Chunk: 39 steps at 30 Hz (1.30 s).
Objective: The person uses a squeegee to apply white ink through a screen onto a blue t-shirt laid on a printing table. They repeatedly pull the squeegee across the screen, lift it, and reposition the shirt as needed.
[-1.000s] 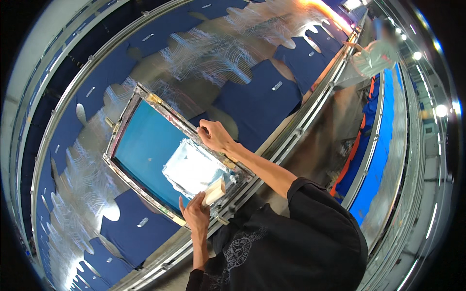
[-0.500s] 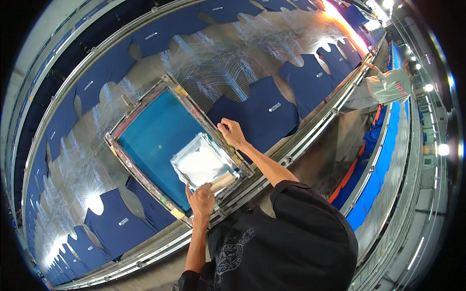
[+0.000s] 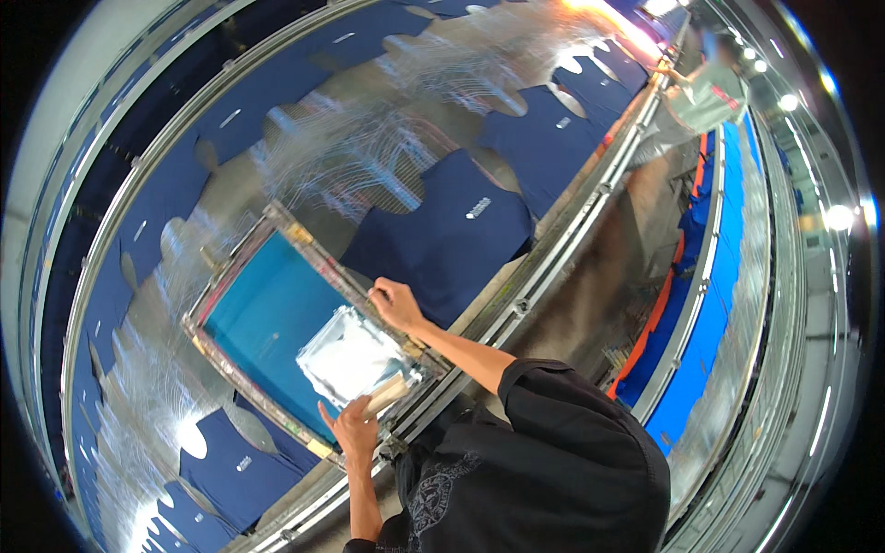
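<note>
A screen-printing frame (image 3: 318, 262) with a blue mesh lies over the long printing table, left of centre. Thick white ink (image 3: 348, 355) covers a square patch near the mesh's close end. My left hand (image 3: 352, 431) is closed around one end of a wooden-handled squeegee (image 3: 387, 394), with the thumb pointing out; its blade is hard to make out at the ink's near edge. My right hand (image 3: 398, 307) grips the frame's right-hand edge with curled fingers. Just beyond that hand lies a navy fabric piece (image 3: 442, 240) with a small white print.
More printed navy pieces (image 3: 226, 452) lie along the table. A metal rail (image 3: 562, 249) runs along its near edge. Farther up this side stands another person (image 3: 705, 101). Blue sheeting (image 3: 705, 313) and an orange strip (image 3: 650, 332) run along the right, across the aisle.
The view has shifted, so the frame and both hands appear lower and farther left. Both hands keep their holds on the squeegee and the frame.
</note>
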Available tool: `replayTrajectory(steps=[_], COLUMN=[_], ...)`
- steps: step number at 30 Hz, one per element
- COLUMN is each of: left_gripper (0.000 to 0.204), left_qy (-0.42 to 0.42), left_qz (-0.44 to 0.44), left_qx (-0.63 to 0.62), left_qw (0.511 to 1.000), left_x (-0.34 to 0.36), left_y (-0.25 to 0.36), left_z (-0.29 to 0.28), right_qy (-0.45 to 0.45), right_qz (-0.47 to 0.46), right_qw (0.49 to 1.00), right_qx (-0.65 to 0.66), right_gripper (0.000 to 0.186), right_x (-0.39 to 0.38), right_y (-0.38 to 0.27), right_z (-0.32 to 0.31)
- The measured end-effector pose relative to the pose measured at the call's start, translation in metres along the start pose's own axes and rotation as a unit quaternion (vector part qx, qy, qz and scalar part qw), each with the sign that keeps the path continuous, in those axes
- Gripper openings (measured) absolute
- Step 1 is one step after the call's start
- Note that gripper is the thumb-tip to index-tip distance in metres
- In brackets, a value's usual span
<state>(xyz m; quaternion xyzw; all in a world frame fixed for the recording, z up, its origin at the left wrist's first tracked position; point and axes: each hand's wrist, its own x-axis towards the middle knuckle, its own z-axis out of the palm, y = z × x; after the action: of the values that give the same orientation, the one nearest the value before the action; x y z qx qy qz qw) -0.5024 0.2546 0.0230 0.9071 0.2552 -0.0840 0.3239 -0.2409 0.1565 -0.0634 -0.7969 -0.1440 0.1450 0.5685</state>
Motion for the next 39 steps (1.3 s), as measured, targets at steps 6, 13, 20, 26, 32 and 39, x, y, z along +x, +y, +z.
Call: replayTrajectory(steps=[6, 13, 20, 26, 32, 39], left_gripper=[0.030, 0.031, 0.031, 0.022, 0.017, 0.035], left_qy=[0.056, 0.042, 0.025, -0.065, 0.044, 0.049], left_qz=[0.052, 0.050, 0.127, 0.081, 0.111, 0.114], left_qx=[0.043, 0.041, 0.068, 0.053, 0.096, -0.001], left_qw=[0.996, 0.997, 0.989, 0.993, 0.988, 0.992], left_x=[0.001, 0.008, 0.014, 0.048, 0.162, 0.072], left_y=[-0.006, -0.004, -0.036, -0.045, -0.061, -0.045], left_z=[0.008, 0.011, 0.011, -0.023, -0.043, 0.009], right_qy=[-0.005, -0.007, 0.012, 0.002, -0.346, -0.336], right_qz=[0.007, 0.002, -0.023, -0.180, -0.313, -0.282], right_qw=[1.000, 1.000, 0.997, 0.941, 0.820, 0.845], right_qx=[-0.016, -0.026, -0.078, -0.288, -0.332, -0.306], right_gripper=[0.029, 0.028, 0.024, 0.035, 0.039, 0.017], right_x=[0.001, 0.012, 0.011, 0.009, 0.028, -0.065], right_y=[0.000, 0.017, 0.020, -0.051, -0.093, -0.036], right_z=[-0.003, 0.000, 0.008, 0.002, 0.047, 0.027])
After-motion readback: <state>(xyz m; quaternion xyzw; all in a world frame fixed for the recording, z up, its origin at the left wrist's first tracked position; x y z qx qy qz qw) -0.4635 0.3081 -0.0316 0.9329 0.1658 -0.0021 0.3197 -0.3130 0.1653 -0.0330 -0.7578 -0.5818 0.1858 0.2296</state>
